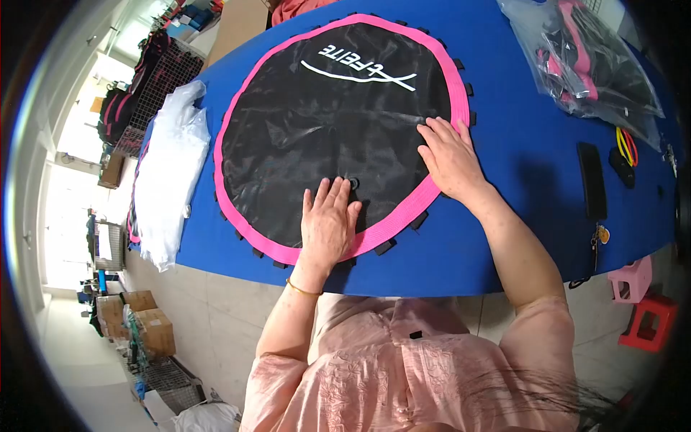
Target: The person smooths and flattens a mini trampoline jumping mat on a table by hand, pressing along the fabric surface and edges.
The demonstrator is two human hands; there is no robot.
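A round black trampoline mat (302,137) with a wide pink border and black tabs around its edge lies flat on the blue-covered table (525,237). White lettering, upside down to me, runs across its far part. My left hand (329,219) rests palm down on the near part of the mat, fingers stretched out, beside a small dark ring (353,183). Over the right edge, my right hand (452,158) lies flat with fingers apart, touching the black fabric and the pink border. Neither hand grips anything.
Clear plastic bags (173,173) lie at the table's left edge. At the back right is a clear bag (586,65) with black and pink pieces. A black phone-like slab (592,180) and yellow and red loops (628,146) lie right. Stools (646,322) and cardboard boxes (153,331) stand on the floor.
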